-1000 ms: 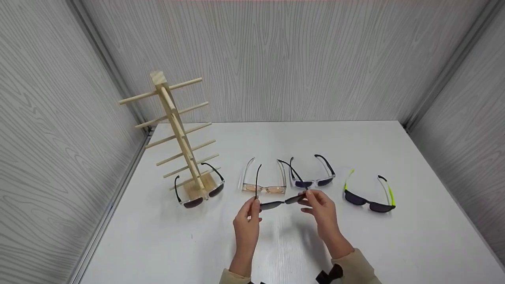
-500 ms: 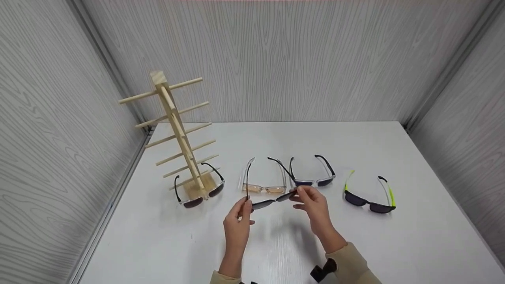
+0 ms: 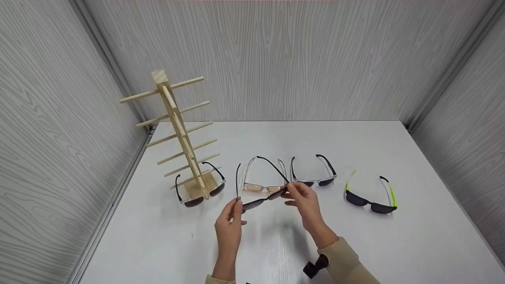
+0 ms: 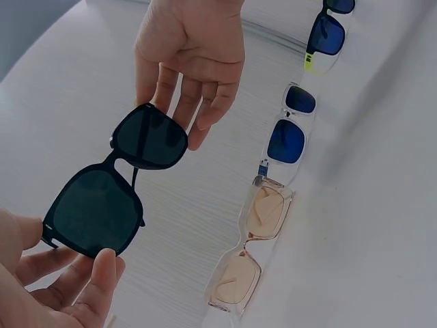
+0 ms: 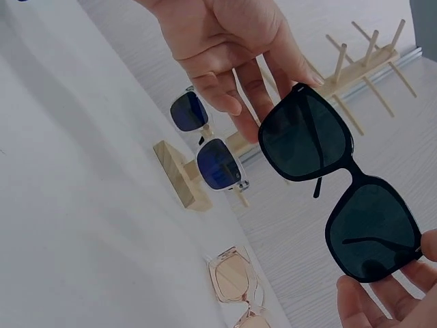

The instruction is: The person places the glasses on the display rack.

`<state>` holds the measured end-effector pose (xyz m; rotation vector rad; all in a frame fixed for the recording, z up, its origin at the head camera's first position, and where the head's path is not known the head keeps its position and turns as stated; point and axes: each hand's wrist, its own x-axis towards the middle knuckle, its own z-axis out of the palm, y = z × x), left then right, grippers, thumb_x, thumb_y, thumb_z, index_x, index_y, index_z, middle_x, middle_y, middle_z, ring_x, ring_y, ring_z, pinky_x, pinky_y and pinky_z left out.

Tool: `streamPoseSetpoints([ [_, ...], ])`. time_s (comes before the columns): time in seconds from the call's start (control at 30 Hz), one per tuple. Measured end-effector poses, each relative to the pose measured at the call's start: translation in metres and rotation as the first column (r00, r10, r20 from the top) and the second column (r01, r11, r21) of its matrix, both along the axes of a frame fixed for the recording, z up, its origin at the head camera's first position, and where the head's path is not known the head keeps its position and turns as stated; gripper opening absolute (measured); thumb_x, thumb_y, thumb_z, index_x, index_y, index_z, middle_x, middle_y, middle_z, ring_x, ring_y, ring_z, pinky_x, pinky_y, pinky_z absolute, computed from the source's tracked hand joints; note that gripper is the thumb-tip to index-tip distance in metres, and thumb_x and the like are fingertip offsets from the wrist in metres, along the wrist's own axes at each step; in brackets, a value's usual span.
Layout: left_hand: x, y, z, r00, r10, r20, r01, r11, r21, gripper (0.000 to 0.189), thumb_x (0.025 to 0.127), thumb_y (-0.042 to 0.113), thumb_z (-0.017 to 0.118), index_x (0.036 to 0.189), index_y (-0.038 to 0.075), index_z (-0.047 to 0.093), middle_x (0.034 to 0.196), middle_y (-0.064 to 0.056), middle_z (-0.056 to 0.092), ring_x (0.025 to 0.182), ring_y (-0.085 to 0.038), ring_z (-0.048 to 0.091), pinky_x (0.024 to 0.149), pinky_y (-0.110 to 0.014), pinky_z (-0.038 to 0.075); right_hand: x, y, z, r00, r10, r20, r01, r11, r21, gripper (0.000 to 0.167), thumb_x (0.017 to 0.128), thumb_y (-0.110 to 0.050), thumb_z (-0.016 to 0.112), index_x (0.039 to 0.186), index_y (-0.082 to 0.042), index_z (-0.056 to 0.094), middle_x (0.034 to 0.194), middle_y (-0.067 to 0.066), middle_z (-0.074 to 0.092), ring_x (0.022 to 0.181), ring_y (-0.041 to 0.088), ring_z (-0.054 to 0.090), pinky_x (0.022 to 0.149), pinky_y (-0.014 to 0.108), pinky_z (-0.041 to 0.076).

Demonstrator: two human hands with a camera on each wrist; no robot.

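Both hands hold a pair of black sunglasses (image 3: 254, 204) by its two outer corners, above the table. Its temples are unfolded and point away from the person. My left hand (image 3: 229, 227) pinches the left corner between thumb and fingers; my right hand (image 3: 304, 205) pinches the right corner. In the left wrist view the dark lenses of the sunglasses (image 4: 95, 210) face the camera. Behind them, in the head view, lie clear-framed glasses with orange lenses (image 3: 254, 188), partly overlapped by the held pair. Clear-framed sunglasses with black temples (image 3: 326, 182) lie just beyond my right hand.
At the left stands a wooden display rack (image 3: 179, 126) with several rungs. Sunglasses with clear frame and dark lenses (image 3: 194, 202) hang low on it, near its base (image 3: 209, 182). Black sunglasses with neon-yellow temples (image 3: 371, 205) lie on the right of the white table (image 3: 426, 236).
Both hands have moved left with the black sunglasses, toward the rack. The pair has tilted a little, its right side higher. The other glasses stay in place.
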<state>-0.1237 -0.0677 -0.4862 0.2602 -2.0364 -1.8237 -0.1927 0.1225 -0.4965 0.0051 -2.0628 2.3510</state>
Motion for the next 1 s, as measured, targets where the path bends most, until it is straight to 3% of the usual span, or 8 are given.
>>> streamPoseSetpoints([
  [0.13, -0.007, -0.007, -0.020, 1.000, 0.016, 0.001, -0.016, 1.000, 0.008, 0.036, 0.093, 0.030, 0.058, 0.117, 0.003, 0.062, 0.102, -0.008, 0.065, 0.085, -0.019, 0.061, 0.059, -0.027, 0.054, -0.001, -0.005, 0.000, 1.000, 0.021, -0.009, -0.021, 1.000, -0.016, 0.029, 0.094, -0.020, 0.057, 0.108, 0.005, 0.058, 0.100, 0.012, 0.065, 0.097, 0.036, 0.061, 0.075, 0.041, 0.053],
  [0.47, -0.007, -0.020, -0.017, 0.997, 0.065, 0.033, -0.066, 0.998, 0.026, 0.038, 0.092, 0.034, 0.058, 0.117, 0.005, 0.063, 0.098, -0.008, 0.066, 0.087, -0.019, 0.061, 0.060, -0.027, 0.054, -0.006, -0.020, 0.005, 0.997, 0.076, -0.016, -0.076, 0.997, -0.001, 0.029, 0.094, -0.020, 0.057, 0.107, 0.006, 0.058, 0.100, 0.013, 0.065, 0.096, 0.035, 0.061, 0.075, 0.040, 0.052],
  [0.73, -0.006, -0.031, -0.013, 0.996, 0.089, 0.032, -0.090, 0.995, 0.035, 0.037, 0.092, 0.033, 0.058, 0.118, 0.006, 0.063, 0.095, -0.008, 0.066, 0.088, -0.020, 0.062, 0.062, -0.027, 0.054, -0.008, -0.033, 0.017, 0.992, 0.124, -0.037, -0.123, 0.992, 0.020, 0.028, 0.096, -0.014, 0.052, 0.109, 0.011, 0.055, 0.101, 0.016, 0.064, 0.099, 0.041, 0.059, 0.080, 0.050, 0.049],
  [1.0, -0.004, -0.039, -0.006, 0.991, 0.125, 0.052, -0.127, 0.992, 0.028, 0.040, 0.093, 0.034, 0.056, 0.120, 0.005, 0.061, 0.100, -0.010, 0.066, 0.090, -0.020, 0.062, 0.063, -0.026, 0.054, -0.016, -0.044, 0.014, 0.987, 0.152, -0.060, -0.153, 0.988, -0.003, 0.034, 0.094, -0.023, 0.057, 0.110, 0.008, 0.058, 0.100, 0.013, 0.065, 0.097, 0.037, 0.061, 0.077, 0.044, 0.052],
])
